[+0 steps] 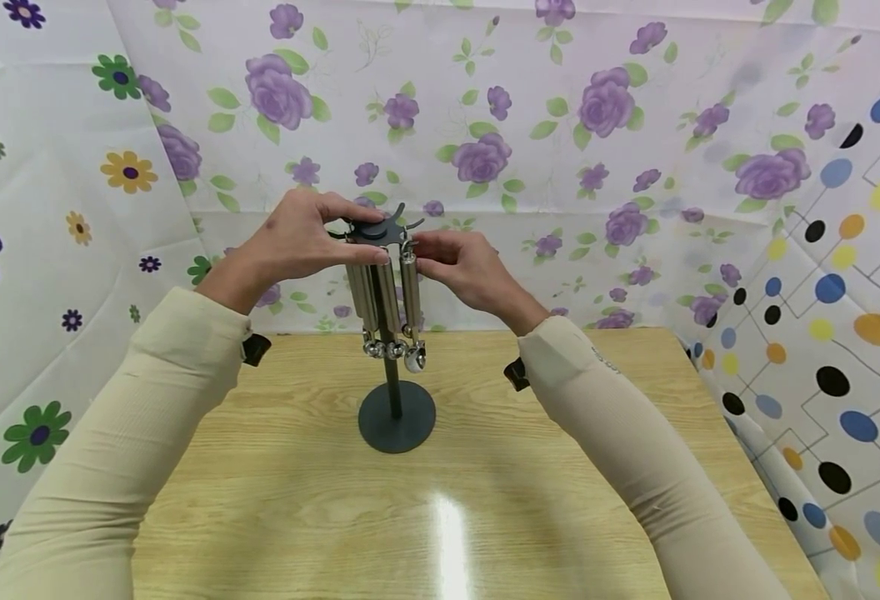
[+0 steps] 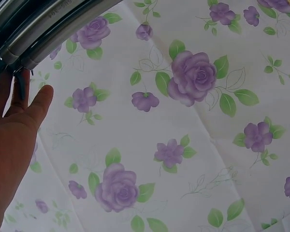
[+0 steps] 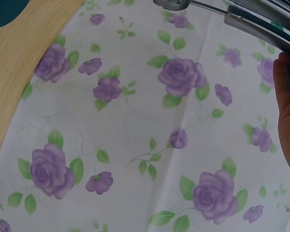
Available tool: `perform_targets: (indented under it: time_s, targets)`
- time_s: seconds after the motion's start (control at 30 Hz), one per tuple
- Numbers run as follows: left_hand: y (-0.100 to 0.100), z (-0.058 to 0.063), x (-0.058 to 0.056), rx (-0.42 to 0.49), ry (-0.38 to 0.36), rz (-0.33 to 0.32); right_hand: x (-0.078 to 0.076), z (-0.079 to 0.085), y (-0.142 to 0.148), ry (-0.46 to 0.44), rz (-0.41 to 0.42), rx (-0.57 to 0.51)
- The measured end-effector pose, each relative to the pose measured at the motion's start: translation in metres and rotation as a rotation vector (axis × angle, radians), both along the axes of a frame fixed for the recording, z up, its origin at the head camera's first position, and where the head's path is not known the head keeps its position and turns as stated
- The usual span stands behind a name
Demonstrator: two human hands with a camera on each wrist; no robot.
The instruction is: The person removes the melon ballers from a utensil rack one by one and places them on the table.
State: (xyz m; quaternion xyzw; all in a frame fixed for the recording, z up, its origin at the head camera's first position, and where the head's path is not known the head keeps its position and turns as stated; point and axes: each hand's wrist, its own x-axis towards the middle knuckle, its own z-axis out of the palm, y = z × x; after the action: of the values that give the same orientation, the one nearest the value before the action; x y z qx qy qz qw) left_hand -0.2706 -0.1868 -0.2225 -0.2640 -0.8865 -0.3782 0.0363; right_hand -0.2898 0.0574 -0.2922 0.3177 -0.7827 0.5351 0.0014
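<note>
A dark utensil stand (image 1: 393, 346) stands upright, its hooked top hung with several steel-handled utensils (image 1: 362, 296). My left hand (image 1: 297, 237) grips the stand's top from the left, fingers over the plate and thumb across the front. From the right, my right hand (image 1: 466, 267) pinches the upper end of a steel ladle (image 1: 410, 292) close to a hook. The ladle hangs handle up, its round bowl (image 3: 171, 4) at the bottom. In the left wrist view, steel handles (image 2: 53, 29) cross the upper left corner above my fingers. My right fingertips are partly hidden behind the handle.
The stand's round base (image 1: 397, 433) rests on a wood-grain table (image 1: 305, 500) near its back edge. A flowered cloth (image 1: 530, 150) hangs behind, with patterned cloths along the left and right sides. Dark wrist devices (image 1: 256, 348) sit under both cuffs.
</note>
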Motion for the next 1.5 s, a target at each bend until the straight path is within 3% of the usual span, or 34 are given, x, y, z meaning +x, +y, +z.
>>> perform_targets:
  time_s: [0.4,0.8,1.2,1.5]
  targets:
    - [0.000,0.001,0.000,-0.027,0.006,0.022,0.000,0.003,-0.001,0.041,-0.031,0.031]
    - [0.003,0.003,-0.001,-0.082,0.030,0.044,-0.001,0.009,0.015,0.098,-0.116,-0.044]
    - [0.004,0.009,0.005,-0.084,-0.008,0.093,0.006,-0.013,0.037,0.047,-0.179,-0.017]
    - [0.006,0.008,0.004,-0.078,-0.022,0.080,0.010,-0.041,0.048,0.031,-0.233,-0.058]
